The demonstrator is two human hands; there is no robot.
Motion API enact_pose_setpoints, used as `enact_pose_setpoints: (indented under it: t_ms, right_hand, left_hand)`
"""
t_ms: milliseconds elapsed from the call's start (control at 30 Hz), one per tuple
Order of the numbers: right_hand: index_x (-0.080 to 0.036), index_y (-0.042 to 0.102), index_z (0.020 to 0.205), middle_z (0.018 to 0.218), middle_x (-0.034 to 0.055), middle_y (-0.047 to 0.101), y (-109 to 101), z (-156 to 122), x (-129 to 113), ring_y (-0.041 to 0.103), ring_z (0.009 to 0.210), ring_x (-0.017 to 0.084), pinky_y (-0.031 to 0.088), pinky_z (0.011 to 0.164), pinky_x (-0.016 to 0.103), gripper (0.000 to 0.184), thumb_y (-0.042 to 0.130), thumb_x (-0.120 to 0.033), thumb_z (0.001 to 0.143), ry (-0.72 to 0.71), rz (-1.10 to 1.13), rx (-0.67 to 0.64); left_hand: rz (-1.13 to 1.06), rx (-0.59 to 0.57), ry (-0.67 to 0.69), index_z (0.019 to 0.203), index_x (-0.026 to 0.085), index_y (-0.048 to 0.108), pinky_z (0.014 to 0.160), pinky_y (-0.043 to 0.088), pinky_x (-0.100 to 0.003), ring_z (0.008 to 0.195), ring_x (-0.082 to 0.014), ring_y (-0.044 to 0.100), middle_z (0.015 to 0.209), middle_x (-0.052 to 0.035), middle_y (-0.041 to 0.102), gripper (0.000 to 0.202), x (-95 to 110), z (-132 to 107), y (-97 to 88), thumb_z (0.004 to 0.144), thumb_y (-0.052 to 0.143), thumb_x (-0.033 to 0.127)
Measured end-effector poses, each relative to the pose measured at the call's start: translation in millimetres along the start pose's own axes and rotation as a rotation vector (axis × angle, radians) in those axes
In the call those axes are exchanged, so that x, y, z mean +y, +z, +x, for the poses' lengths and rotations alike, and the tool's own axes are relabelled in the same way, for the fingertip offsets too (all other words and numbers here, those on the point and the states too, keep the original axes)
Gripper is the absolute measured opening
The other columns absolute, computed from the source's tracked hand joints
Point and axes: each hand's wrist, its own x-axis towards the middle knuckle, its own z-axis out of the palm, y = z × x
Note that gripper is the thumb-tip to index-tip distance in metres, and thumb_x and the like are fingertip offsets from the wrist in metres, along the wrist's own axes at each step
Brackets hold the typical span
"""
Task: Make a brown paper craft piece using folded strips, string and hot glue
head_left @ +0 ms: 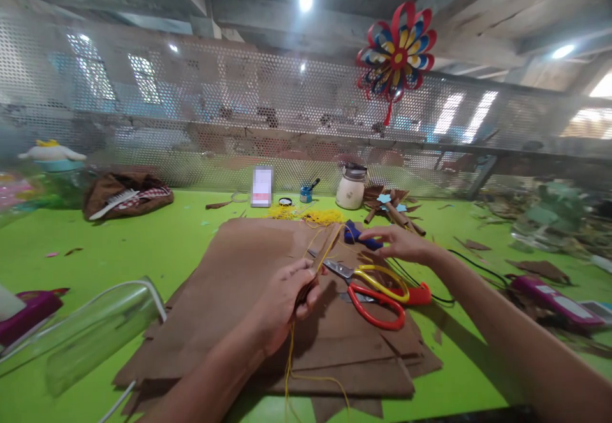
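My left hand (284, 298) is closed around a narrow brown strip (329, 244), which slants up and away from me. A thin yellow string (290, 362) runs along the strip and trails below the hand. My right hand (399, 243) reaches in from the right with its fingers stretched and apart, over a dark blue object (352, 233). Whether the fingertips touch that object I cannot tell. Between the hands lie scissors (375, 294) with one yellow and one red handle, blades toward the strip. Beneath everything is a stack of brown sheets (239, 321).
Yellow string scraps (315, 216) lie behind the stack. Farther back stand a phone (262, 187), a small blue bottle (306, 193) and a white jar (351, 188). A brown cloth bag (127, 196) is at left. A purple device (554, 298) sits at right.
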Motion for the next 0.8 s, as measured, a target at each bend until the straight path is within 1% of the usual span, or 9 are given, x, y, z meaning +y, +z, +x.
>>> enact_pose_setpoints:
  t_ms: [100,167,233,267,367,467,600,667,800]
  right_hand:
    - [-0.021,0.062,0.109,0.119,0.0066,0.059,-24,-7,-15,0.051,0.113,0.024,0.034,0.101,0.044,0.047,0.055,-0.01,0.064,-0.112,-0.166,0.179]
    - [-0.023,0.058,0.115,0.122,0.0058,0.056,-31,-13,-38,0.053,0.11,0.022,0.038,0.098,0.041,0.047,0.053,-0.012,0.069,-0.205,-0.148,0.203]
    - [-0.023,0.055,0.118,0.121,0.0061,0.056,-31,-18,-67,0.052,0.11,0.02,0.039,0.097,0.039,0.04,0.051,-0.018,0.078,-0.299,-0.137,0.243]
    - [-0.023,0.055,0.117,0.121,0.0063,0.055,-29,-19,-80,0.049,0.113,0.02,0.036,0.1,0.039,0.038,0.053,-0.021,0.079,-0.366,-0.168,0.232]
    - [-0.022,0.049,0.124,0.126,0.0085,0.05,-20,-16,-108,0.043,0.118,0.021,0.034,0.101,0.038,0.049,0.061,-0.032,0.078,-0.482,-0.275,0.063]
    - [-0.019,0.05,0.121,0.117,0.0099,0.052,-14,-8,-114,0.048,0.108,0.02,0.04,0.093,0.037,0.051,0.064,-0.036,0.075,-0.477,-0.322,-0.011]
    - [-0.017,0.059,0.096,0.095,0.006,0.057,-11,-1,-111,0.053,0.086,0.016,0.044,0.078,0.031,0.026,0.064,-0.032,0.076,-0.456,-0.287,-0.004]
    - [-0.016,0.06,0.087,0.09,0.0049,0.058,-10,0,-110,0.053,0.082,0.014,0.044,0.076,0.03,0.02,0.064,-0.033,0.076,-0.46,-0.243,0.005]
    - [-0.017,0.061,0.082,0.086,0.0043,0.061,-7,0,-108,0.055,0.08,0.014,0.045,0.076,0.03,0.02,0.064,-0.036,0.076,-0.421,-0.138,0.023]
  left_hand:
    - [0.027,0.013,-0.001,0.079,0.014,0.047,0.038,0.014,-0.016,0.039,-0.0029,0.025,0.05,0.0062,0.04,0.012,0,0,-0.9,0.082,0.042,0.025]
    - [0.03,0.0,-0.002,0.08,0.015,0.048,0.039,0.015,-0.016,0.04,-0.0031,0.025,0.05,0.0062,0.04,0.012,-1,2,-1.9,0.081,0.042,0.026]
    - [0.036,-0.015,-0.005,0.081,0.015,0.049,0.039,0.016,-0.016,0.04,-0.0036,0.025,0.05,0.0062,0.039,0.013,-4,3,-2.5,0.081,0.043,0.026]
    - [0.045,-0.022,-0.007,0.081,0.015,0.049,0.039,0.017,-0.016,0.04,-0.0039,0.024,0.05,0.0062,0.039,0.014,-5,3,-2.5,0.081,0.043,0.027]
    - [0.084,-0.043,-0.017,0.084,0.015,0.051,0.039,0.017,-0.016,0.041,-0.0046,0.024,0.049,0.0066,0.039,0.015,-7,3,-0.8,0.081,0.043,0.027]
    - [0.131,-0.069,-0.028,0.083,0.016,0.05,0.04,0.018,-0.016,0.042,-0.0051,0.024,0.049,0.007,0.039,0.013,-5,2,1.8,0.081,0.042,0.027]
    - [0.191,-0.092,-0.03,0.081,0.016,0.048,0.041,0.018,-0.018,0.042,-0.0057,0.024,0.05,0.007,0.039,0.013,-2,-1,3.6,0.082,0.041,0.027]
    - [0.221,-0.092,-0.022,0.079,0.017,0.048,0.042,0.02,-0.019,0.043,-0.0061,0.026,0.051,0.0067,0.039,0.014,0,-2,3.8,0.082,0.04,0.028]
    - [0.29,-0.092,0.029,0.081,0.016,0.05,0.045,0.023,-0.02,0.046,-0.007,0.031,0.052,0.0056,0.041,0.017,0,-3,2.6,0.083,0.039,0.029]
